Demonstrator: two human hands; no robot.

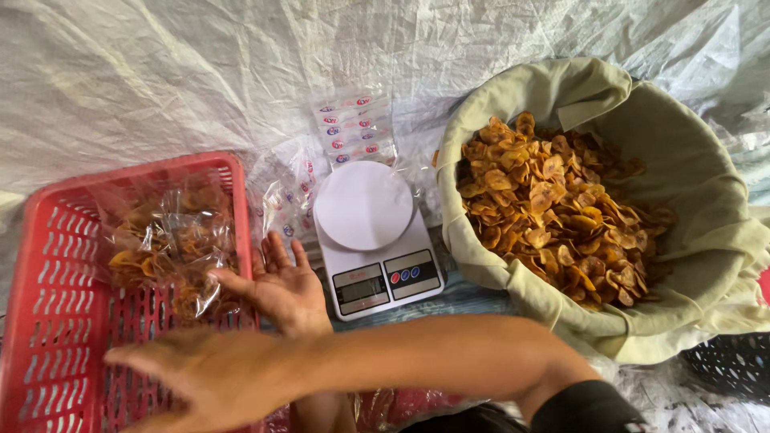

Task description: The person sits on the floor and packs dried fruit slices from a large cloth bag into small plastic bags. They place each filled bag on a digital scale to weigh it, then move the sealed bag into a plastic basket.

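My left hand point(277, 289) lies palm up, fingers apart, at the right rim of a red plastic basket point(48, 265). Its thumb reaches toward several clear bags of fried chips point(172, 244) inside the basket. My right arm crosses over the left from the lower right. My right hand point(200, 377) hovers blurred over the basket's near side, fingers spread and holding nothing. A white digital kitchen scale point(373, 236) with a bare round plate stands just right of my left hand.
A large tub lined with pale cloth point(690, 160) holds a heap of golden chips point(553, 208) at the right. Empty clear printed bags point(353, 128) lie behind and left of the scale. A crinkled white sheet point(160, 72) covers the ground.
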